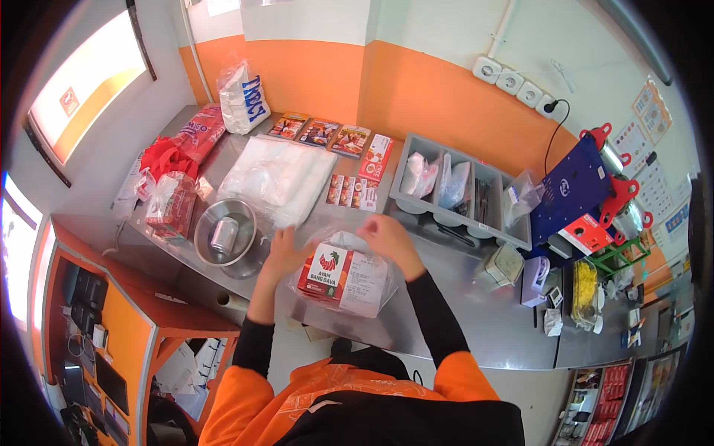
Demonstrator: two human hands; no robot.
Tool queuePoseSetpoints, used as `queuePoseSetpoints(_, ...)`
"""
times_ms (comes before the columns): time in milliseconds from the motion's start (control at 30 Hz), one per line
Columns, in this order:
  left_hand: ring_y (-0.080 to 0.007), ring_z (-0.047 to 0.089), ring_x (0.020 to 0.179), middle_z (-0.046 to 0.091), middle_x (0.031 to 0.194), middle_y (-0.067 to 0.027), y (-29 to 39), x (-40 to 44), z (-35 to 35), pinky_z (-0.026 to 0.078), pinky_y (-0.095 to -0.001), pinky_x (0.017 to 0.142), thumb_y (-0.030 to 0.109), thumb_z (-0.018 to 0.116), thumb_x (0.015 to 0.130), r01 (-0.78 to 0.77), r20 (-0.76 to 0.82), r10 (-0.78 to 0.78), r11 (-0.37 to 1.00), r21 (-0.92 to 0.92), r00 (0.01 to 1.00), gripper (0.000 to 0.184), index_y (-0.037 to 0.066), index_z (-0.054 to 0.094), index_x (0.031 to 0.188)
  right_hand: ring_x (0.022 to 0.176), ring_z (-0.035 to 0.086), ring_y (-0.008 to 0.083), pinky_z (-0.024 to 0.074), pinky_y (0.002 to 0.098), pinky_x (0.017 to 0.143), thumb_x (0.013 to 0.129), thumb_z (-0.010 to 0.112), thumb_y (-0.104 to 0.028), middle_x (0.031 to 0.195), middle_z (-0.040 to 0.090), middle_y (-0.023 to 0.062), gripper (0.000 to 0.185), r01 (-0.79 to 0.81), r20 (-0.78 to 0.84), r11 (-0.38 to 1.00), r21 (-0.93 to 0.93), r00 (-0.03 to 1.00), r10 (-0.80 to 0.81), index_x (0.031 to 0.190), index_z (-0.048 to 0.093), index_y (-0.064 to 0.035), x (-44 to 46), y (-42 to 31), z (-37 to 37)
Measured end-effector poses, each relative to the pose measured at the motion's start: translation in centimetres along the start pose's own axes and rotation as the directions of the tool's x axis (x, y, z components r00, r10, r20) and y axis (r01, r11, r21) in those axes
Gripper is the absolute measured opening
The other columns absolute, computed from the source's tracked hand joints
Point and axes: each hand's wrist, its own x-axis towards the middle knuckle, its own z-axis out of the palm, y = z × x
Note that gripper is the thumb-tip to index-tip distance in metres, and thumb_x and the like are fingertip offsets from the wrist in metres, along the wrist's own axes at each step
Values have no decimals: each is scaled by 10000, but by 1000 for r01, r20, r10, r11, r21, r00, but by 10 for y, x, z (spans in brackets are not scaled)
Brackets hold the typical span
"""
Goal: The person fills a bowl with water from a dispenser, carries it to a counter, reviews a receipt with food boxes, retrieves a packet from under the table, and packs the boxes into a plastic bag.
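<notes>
A red and white food box [323, 269] printed "AYAM BANG DAVA" lies inside a clear plastic bag [387, 291] near the steel table's front edge. On its right half rests a printed paper receipt [364, 282]. My left hand [285, 253] is just left of the box, fingers spread and holding nothing. At the bag's far right edge, the fingers of my right hand [388, 236] are curled together, pinching the plastic. Exactly where the film passes between those fingertips is hard to see.
Left of the box stands a steel bowl [251, 215] with a metal cup [224, 233] in it. Behind lie a stack of clear plastic bags [297, 175] and several leaflets [349, 140]. A grey divided tray [487, 215] and a purple tape dispenser [534, 282] are to the right.
</notes>
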Motion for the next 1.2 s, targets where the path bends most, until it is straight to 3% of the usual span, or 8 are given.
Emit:
queuePoseSetpoints(67,-315,545,1021,370,1277,-235,-9,-28,-22,461,-368,856,351,749,728,262,343,-173,936,-233,923,785,-32,358,1290,741,606,300,478,372,681,686,727,-410,729,612,156,463,-15,-150,953,-304,988,-33,853,571,-7,-40,-8,-28)
queuePoseSetpoints(167,-219,587,910,500,1162,-186,-11,-56,-44,491,-296,749,299,754,732,412,527,-99,748,-520,844,661,-22,449,1223,687,608,214,477,337,626,739,710,-372,698,605,96,406,-244,194,962,-126,945,265,902,558,-33,-68,9,-44)
queuePoseSetpoints(267,-112,579,776,604,962,-98,-32,-57,-31,464,-221,648,241,738,757,416,554,-29,694,-588,832,459,-3,557,1100,627,591,121,454,271,549,809,670,-279,691,597,37,300,-414,496,863,291,836,234,921,569,-20,-78,31,-44)
queuePoseSetpoints(567,-93,539,786,600,882,1,-44,-73,-32,415,-233,718,187,620,851,140,177,-45,808,-573,983,171,43,572,929,623,578,112,455,264,559,853,583,-303,716,605,19,311,-471,-2,881,-40,882,471,977,595,-18,-137,68,-40)
queuePoseSetpoints(667,-114,530,806,582,949,1,-29,-78,-32,413,-255,746,243,585,879,543,459,-290,427,-723,840,235,54,520,1002,658,590,196,456,321,617,844,571,-383,836,634,89,410,-327,-304,889,320,853,424,1022,600,-16,-139,33,-22)
queuePoseSetpoints(767,-103,519,783,561,1005,6,-25,-66,-21,415,-233,720,304,565,892,623,534,-361,202,-755,764,361,62,466,1141,643,579,190,448,321,600,848,574,-360,874,611,137,412,-516,40,608,603,781,624,1056,588,-4,-125,14,-8)
queuePoseSetpoints(967,-37,495,731,596,877,20,-29,-54,-10,391,-187,643,270,582,890,463,526,-98,627,-626,845,308,40,571,1094,590,573,183,440,313,528,880,545,-281,702,619,131,337,-403,-1,811,425,896,445,1027,586,20,-117,75,-1)
queuePoseSetpoints(1200,-39,505,683,582,785,22,24,-76,43,404,-198,617,205,613,873,312,365,-16,556,-770,931,242,27,583,1034,553,598,159,437,286,468,909,493,-172,680,625,102,220,-451,-208,782,430,794,572,972,607,5,-148,57,-53)
